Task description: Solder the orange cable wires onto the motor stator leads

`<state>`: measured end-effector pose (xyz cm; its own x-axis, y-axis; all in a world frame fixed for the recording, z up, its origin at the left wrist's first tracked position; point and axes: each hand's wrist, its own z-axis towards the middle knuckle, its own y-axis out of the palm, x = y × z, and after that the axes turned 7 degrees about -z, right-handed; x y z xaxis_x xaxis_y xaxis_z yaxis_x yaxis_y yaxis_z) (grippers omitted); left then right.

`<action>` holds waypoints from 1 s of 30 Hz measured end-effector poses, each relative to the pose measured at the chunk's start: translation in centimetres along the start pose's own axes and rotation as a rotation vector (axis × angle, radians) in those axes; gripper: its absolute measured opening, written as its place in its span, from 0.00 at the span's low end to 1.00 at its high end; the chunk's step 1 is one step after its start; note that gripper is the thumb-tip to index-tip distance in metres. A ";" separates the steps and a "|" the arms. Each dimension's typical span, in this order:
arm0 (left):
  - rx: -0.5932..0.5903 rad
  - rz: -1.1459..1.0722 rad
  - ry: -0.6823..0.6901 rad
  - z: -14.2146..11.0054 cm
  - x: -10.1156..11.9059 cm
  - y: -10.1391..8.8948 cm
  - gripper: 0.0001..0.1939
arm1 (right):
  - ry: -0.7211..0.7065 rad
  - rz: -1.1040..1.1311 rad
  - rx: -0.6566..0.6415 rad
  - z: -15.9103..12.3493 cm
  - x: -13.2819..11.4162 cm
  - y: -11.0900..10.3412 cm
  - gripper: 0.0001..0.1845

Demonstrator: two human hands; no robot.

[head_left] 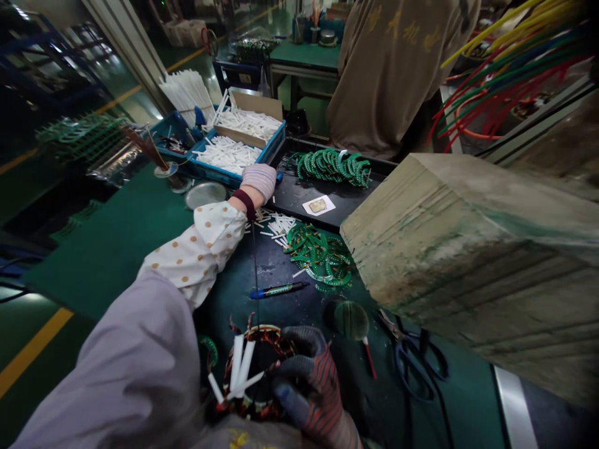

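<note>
My left hand (259,181), in a pale knit glove, reaches far out to the edge of a blue bin of white sleeves (233,156); its fingers curl down and what they hold is hidden. My right hand (312,381), in a dark striped glove, grips the rim of a motor stator (255,374) with copper windings, close to my body. Several white sleeves (239,368) stick out of the stator. A thin dark thread runs up from the stator toward my left wrist.
A blue marker (277,290) lies on the bench, near green rings (321,252) and loose white sleeves (276,224). A black tray (299,193) holds more green rings and a small card. Scissors (414,358) lie beside a large worn block (477,249). Another person stands behind.
</note>
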<state>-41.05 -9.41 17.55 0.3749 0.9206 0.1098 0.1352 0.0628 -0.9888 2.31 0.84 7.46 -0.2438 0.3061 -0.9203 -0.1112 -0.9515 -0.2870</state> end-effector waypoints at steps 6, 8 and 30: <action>-0.041 0.047 0.210 0.7 1.4 0.3 0.19 | 0.007 -0.021 0.003 0.0 0.0 0.0 0.15; -0.055 0.060 0.217 0.9 2.0 0.9 0.20 | 0.002 -0.022 -0.017 0.0 -0.1 -0.1 0.15; 0.037 0.040 0.115 4.1 1.0 0.1 0.25 | -0.010 0.014 0.027 0.2 -0.1 -0.1 0.15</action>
<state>-44.43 -6.94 17.15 0.4822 0.8726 0.0784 0.0845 0.0427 -0.9955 2.21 0.88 7.65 -0.2553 0.2929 -0.9214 -0.1340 -0.9545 -0.2662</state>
